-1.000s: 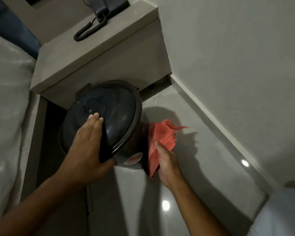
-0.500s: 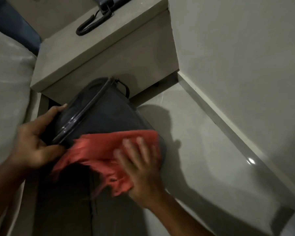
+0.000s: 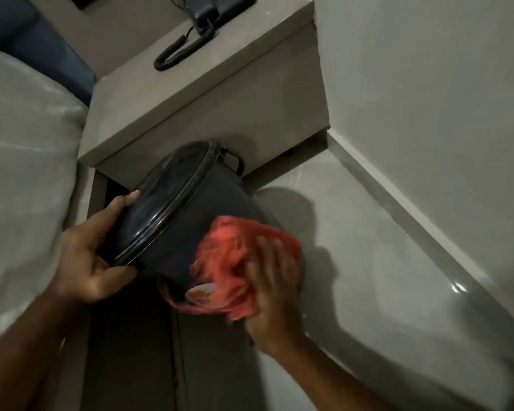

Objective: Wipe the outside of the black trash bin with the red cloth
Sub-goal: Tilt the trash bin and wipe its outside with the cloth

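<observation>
The right hand (image 3: 272,280), fingers spread flat on the red cloth (image 3: 235,256), has swept it farther from the bedside table (image 3: 205,93), toward the base of the tilted black trash bin (image 3: 214,209) just in front of that table. The left hand (image 3: 86,256) still grips the rim. This side seems nearly wiped.

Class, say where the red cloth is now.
In the head view, just right of centre, the red cloth lies against the side of the black bin, pressed under the right hand.

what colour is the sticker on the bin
White with an orange mark; the sticker is on the black trash bin, by the red cloth. Head view.
</observation>
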Action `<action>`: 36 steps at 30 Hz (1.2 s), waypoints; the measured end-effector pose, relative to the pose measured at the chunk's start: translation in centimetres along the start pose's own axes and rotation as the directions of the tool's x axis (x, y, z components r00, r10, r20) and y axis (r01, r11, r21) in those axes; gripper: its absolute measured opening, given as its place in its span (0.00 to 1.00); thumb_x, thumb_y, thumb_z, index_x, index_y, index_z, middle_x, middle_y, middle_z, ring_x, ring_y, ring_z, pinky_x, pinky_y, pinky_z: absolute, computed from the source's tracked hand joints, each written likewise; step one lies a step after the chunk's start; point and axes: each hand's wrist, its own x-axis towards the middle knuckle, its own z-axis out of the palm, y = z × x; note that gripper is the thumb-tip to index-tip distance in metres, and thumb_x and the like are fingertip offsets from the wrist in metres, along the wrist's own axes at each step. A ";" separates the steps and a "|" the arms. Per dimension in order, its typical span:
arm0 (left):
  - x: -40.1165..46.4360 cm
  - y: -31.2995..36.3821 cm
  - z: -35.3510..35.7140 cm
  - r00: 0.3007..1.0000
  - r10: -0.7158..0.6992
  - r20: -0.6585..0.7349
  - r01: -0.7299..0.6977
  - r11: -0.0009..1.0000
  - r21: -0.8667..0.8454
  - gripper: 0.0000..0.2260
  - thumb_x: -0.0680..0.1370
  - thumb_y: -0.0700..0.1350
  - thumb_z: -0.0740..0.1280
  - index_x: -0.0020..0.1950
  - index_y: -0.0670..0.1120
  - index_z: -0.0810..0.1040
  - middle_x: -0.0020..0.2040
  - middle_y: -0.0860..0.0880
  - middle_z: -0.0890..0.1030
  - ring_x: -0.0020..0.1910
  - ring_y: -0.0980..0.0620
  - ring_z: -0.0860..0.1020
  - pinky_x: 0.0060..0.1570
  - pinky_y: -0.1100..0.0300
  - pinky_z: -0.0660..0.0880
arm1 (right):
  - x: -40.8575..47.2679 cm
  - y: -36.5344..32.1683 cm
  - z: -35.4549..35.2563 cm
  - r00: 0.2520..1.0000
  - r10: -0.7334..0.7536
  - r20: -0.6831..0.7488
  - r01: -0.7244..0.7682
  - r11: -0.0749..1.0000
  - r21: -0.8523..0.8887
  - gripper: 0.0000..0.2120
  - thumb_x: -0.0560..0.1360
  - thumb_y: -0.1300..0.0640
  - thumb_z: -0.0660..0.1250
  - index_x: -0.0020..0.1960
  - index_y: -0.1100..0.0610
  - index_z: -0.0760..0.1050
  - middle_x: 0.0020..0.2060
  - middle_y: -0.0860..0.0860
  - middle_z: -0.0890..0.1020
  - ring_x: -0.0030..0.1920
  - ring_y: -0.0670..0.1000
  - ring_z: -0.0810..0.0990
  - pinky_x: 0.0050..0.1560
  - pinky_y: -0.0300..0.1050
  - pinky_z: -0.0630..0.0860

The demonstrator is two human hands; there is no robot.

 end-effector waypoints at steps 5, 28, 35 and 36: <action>0.1 0.5 -0.2 0.999 -0.035 0.022 0.035 0.999 0.022 0.46 0.61 0.52 0.69 0.74 0.32 0.64 0.72 0.34 0.72 0.67 0.34 0.75 0.62 0.30 0.72 | 8.9 4.2 -1.0 0.648 0.743 0.165 -0.743 0.571 0.349 0.18 0.83 0.44 0.56 0.65 0.53 0.74 0.50 0.55 0.83 0.53 0.60 0.82 0.53 0.51 0.76; 0.9 5.9 0.4 0.982 -0.183 -0.041 0.187 0.963 0.195 0.48 0.56 0.58 0.68 0.75 0.44 0.69 0.68 0.40 0.76 0.63 0.42 0.76 0.54 0.56 0.74 | 4.1 0.8 -2.0 0.742 0.650 -0.165 -0.609 0.756 0.240 0.17 0.80 0.56 0.62 0.68 0.56 0.74 0.64 0.59 0.80 0.64 0.61 0.78 0.68 0.56 0.73; 0.2 7.1 -0.6 0.953 -0.301 -0.034 0.301 0.930 0.209 0.52 0.51 0.55 0.73 0.74 0.37 0.69 0.67 0.39 0.78 0.63 0.41 0.77 0.59 0.61 0.72 | 2.7 -7.2 -0.7 0.991 -0.003 -0.134 0.011 0.998 0.056 0.21 0.81 0.53 0.58 0.73 0.53 0.68 0.74 0.58 0.72 0.76 0.61 0.66 0.75 0.60 0.62; 0.1 7.2 -0.5 0.952 -0.305 -0.021 0.302 0.929 0.212 0.50 0.54 0.50 0.78 0.74 0.37 0.69 0.67 0.39 0.77 0.63 0.41 0.78 0.58 0.63 0.72 | 1.2 -5.5 -0.8 0.991 -0.003 -0.136 0.006 1.000 0.025 0.20 0.81 0.52 0.61 0.72 0.53 0.69 0.73 0.60 0.72 0.75 0.62 0.67 0.75 0.60 0.63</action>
